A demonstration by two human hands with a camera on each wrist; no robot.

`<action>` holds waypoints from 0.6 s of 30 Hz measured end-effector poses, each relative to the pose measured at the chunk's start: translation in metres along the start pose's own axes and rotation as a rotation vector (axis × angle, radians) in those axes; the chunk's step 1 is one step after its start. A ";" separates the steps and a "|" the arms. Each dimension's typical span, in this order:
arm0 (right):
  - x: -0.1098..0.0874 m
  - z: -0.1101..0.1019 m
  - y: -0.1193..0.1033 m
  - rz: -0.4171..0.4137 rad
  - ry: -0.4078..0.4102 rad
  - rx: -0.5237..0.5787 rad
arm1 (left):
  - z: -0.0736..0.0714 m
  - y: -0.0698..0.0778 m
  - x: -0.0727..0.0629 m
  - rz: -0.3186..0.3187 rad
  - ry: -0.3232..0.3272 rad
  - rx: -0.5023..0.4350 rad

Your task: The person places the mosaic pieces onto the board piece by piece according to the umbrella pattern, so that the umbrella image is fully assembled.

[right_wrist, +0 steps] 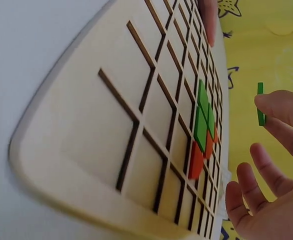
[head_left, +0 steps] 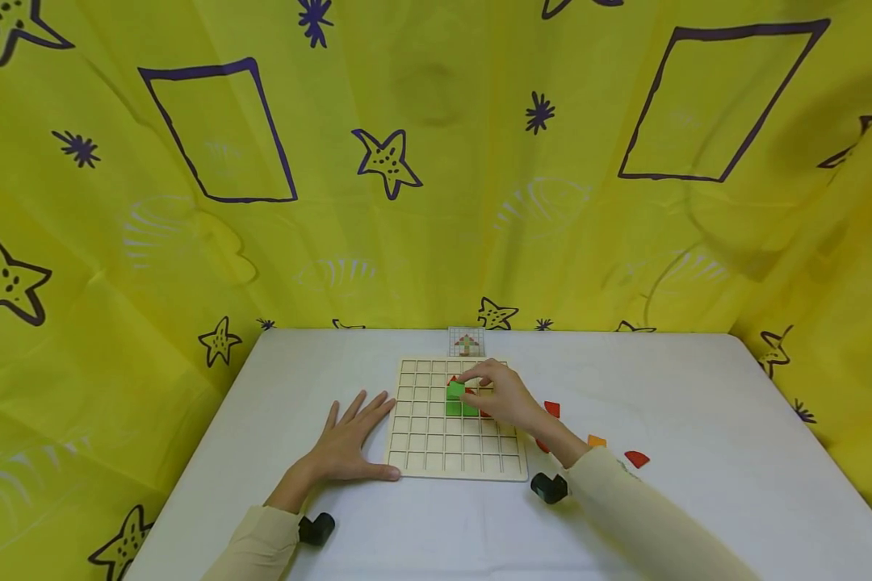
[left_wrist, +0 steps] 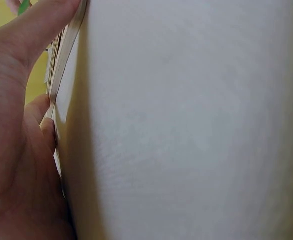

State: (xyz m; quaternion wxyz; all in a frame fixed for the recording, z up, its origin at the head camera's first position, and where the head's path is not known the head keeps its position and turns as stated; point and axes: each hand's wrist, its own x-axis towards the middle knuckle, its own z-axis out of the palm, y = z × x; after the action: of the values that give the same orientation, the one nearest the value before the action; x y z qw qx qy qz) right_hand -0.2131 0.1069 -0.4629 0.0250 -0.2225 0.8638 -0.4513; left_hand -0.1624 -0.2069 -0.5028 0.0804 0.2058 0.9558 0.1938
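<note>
A yellow curtain (head_left: 450, 242) printed with dark starfish and frames hangs behind a table (head_left: 189, 484) covered in white. Taking the far side as 12 o'clock, the left hand (head_left: 349, 448) lies with fingers spread at the 9 o'clock side of a pale grid board (head_left: 436, 462), its thumb touching the rim near the 7 o'clock corner. The right hand (head_left: 505, 395) pinches a green tile (right_wrist: 260, 89) between thumb and forefinger, raised above the board, the other fingers loosely bent. Beneath it, near the board's middle, green pieces (right_wrist: 200, 130) sit in adjoining cells, with red pieces (right_wrist: 196, 160) beside them.

Just beyond the board's 12 o'clock edge lies a small card (head_left: 467, 342) showing a coloured figure on a grid. Toward 3 o'clock, off the board, lie a red piece (head_left: 551, 408), an orange piece (head_left: 597, 440) and, farthest out, a rounded red piece (head_left: 636, 458). Black devices (head_left: 549, 488) show beside both wrists, by the cream sleeves (head_left: 625, 492).
</note>
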 end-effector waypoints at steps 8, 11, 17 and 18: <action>0.009 0.026 0.001 -0.016 0.014 -0.022 | 0.000 0.000 0.000 -0.006 -0.006 -0.008; 0.010 0.033 0.002 -0.008 0.020 -0.036 | 0.000 0.001 -0.001 -0.003 -0.004 -0.010; 0.009 0.043 0.005 -0.007 0.048 -0.055 | 0.002 -0.002 -0.002 0.028 0.037 -0.021; 0.009 0.044 0.005 -0.003 0.052 -0.059 | 0.003 -0.003 -0.002 0.035 0.044 -0.021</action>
State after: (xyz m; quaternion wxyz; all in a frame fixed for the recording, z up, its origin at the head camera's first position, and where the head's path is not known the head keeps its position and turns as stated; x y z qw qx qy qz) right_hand -0.2119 0.0717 -0.4914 -0.0049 -0.2124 0.8769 -0.4311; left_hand -0.1615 -0.2095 -0.5066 0.0580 0.2171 0.9516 0.2096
